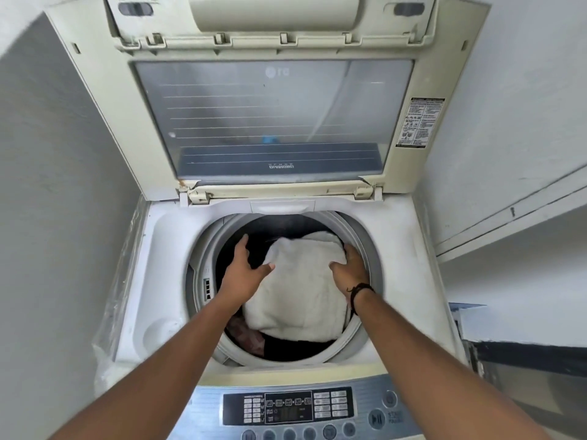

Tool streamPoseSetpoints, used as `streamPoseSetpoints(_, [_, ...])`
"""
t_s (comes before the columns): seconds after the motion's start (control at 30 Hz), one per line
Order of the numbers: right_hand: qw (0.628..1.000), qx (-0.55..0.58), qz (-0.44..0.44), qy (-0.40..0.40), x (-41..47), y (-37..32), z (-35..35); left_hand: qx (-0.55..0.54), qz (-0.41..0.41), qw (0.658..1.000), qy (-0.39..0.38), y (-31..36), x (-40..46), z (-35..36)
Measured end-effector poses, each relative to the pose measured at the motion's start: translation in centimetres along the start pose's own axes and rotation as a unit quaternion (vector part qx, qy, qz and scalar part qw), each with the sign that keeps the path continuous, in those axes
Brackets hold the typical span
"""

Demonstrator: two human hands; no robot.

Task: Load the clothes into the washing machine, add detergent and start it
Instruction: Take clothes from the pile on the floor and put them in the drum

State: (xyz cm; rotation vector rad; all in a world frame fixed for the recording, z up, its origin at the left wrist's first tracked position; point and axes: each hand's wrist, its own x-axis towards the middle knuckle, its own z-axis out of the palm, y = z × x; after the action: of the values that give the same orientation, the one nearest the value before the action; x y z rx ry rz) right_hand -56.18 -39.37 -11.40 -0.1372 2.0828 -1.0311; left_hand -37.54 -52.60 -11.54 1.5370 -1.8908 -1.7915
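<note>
So we are in the loading step, both arms reaching down into the drum (355, 246) of the washing machine (165, 249), whose lid (273, 122) stands raised behind the opening. Our left hand (244, 268) lies at the left edge of a white towel (301, 293) inside the drum, fingers spread and relaxed, thumb touching the cloth: a released grip, pressing or guiding, not grasping. Our right hand (349, 268), on the towel's right edge against the drum wall, has its fingers curled over the fabric, and we judge it grasps the towel. Beneath the towel, toward the near side of the drum, a pinkish garment (247, 336) and something dark show, so part of the load is already in.

What is left, as far as we can tell: settling the towel down, adding detergent (none is in view), lowering the lid, and pressing start on the control panel (286, 408), nearer us than the drum.
</note>
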Motion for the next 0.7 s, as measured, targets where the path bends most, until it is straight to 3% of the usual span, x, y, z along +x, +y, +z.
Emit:
streamPoseSetpoints(0.13, [0.991,0.129,0.025,-0.011,-3.3,-0.3,-1.4,0.007,-0.008,1.0,-0.003,-0.7,-2.9,-0.2])
streamPoseSetpoints(0.3, [0.952,0.303,0.011,-0.03,-11.9,-0.9,-4.1,-0.008,-0.011,0.999,-0.043,-0.3,-8.2,-0.2])
streamPoseSetpoints(0.43, [0.911,0.41,-0.034,0.028,-17.8,0.2,-5.0,-0.067,0.045,0.995,-0.058,1.1,-12.6,0.8])
streamPoseSetpoints(0.7, [0.89,0.434,-0.037,0.136,-27.3,6.2,-7.0,-0.102,0.112,0.978,-0.142,2.4,-19.0,4.2])
